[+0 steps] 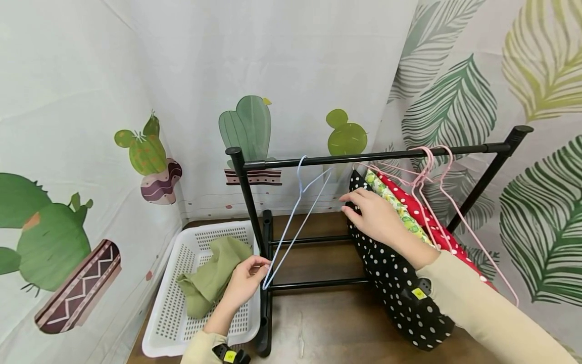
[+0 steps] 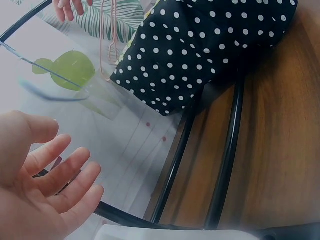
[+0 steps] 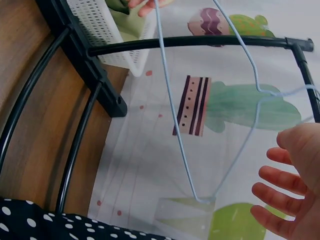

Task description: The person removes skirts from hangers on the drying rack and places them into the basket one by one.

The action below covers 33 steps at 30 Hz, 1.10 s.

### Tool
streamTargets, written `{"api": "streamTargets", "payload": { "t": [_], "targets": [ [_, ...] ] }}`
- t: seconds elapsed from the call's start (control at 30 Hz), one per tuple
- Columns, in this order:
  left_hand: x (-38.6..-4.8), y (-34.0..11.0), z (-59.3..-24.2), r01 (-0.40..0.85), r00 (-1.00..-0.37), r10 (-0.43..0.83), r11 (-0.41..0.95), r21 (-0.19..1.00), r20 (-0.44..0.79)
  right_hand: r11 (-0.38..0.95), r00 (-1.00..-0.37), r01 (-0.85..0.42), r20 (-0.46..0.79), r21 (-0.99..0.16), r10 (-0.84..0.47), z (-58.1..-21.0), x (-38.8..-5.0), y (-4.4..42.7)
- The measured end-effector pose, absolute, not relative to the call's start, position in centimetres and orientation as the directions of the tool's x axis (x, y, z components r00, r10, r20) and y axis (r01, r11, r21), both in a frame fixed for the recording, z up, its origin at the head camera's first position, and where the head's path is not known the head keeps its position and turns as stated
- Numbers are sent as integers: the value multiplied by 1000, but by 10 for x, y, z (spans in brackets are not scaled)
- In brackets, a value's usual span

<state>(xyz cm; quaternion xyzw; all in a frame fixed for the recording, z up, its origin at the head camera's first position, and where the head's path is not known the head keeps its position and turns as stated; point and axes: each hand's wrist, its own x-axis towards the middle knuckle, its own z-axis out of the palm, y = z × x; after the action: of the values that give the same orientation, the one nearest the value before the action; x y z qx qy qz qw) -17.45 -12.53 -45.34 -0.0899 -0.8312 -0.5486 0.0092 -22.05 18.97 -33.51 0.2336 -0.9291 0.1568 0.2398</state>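
Note:
A light-blue clothes hanger [image 1: 295, 217] hangs from the rack's top bar near its left end, with no garment on it. My left hand [image 1: 245, 281] is at the hanger's lower corner; in the left wrist view that left hand [image 2: 52, 175] has loosely bent, spread fingers and no object in the palm. Beside the black polka-dot cloth [image 1: 391, 273] is my right hand [image 1: 377, 215], its fingers loosely extended and holding nothing. In the right wrist view the blue hanger [image 3: 175, 117] stands apart from my right hand [image 3: 295, 185].
The black clothes rack [image 1: 373, 157] stands on a brown wooden table [image 1: 313, 328]. Pink hangers [image 1: 423, 177] carry red dotted cloth [image 1: 404, 202] and yellow-green patterned cloth [image 1: 393, 199] at right. Left of the rack, a white basket [image 1: 159, 323] contains green cloth [image 1: 213, 273].

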Motion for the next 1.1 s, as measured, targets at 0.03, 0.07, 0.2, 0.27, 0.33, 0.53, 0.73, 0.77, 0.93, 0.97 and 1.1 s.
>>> {"api": "streamTargets", "payload": {
  "t": [0.03, 0.07, 0.2, 0.27, 0.33, 0.53, 0.73, 0.77, 0.93, 0.97, 1.1],
  "targets": [
    [-177, -127, -458, 165, -983, 143, 383, 909, 118, 841, -775, -508, 524, -183, -354, -335, -220, 192],
    [-179, -128, -463, 170, -982, 148, 383, 908, 122, 842, -772, -507, 532, -184, -349, -334, -221, 194],
    [-184, -131, -472, 188, -978, 155, 393, 900, 137, 847, -775, -496, 536, -189, -334, -333, -219, 203],
    [-184, -132, -473, 199, -976, 162, 391, 899, 146, 854, -782, -483, 533, -191, -323, -333, -219, 206],
    [-184, -132, -473, 208, -974, 165, 387, 898, 154, 861, -796, -467, 521, -202, -310, -333, -217, 209],
    [-187, -129, -471, 191, -977, 157, 377, 906, 141, 871, -792, -451, 537, -196, -289, -329, -213, 216],
    [-190, -126, -472, 184, -980, 136, 354, 917, 144, 887, -787, -419, 565, -194, -248, -324, -210, 225],
    [-190, -126, -472, 182, -981, 131, 350, 919, 144, 891, -788, -411, 568, -196, -239, -323, -209, 227],
    [-191, -125, -472, 162, -985, 115, 330, 930, 131, 891, -811, -383, 551, -243, -198, -319, -206, 236],
    [-191, -125, -472, 157, -985, 114, 333, 930, 126, 892, -817, -377, 543, -250, -193, -318, -205, 238],
    [-190, -124, -471, 148, -987, 106, 342, 928, 118, 900, -841, -331, 521, -284, -145, -314, -204, 245]
  ]
}}
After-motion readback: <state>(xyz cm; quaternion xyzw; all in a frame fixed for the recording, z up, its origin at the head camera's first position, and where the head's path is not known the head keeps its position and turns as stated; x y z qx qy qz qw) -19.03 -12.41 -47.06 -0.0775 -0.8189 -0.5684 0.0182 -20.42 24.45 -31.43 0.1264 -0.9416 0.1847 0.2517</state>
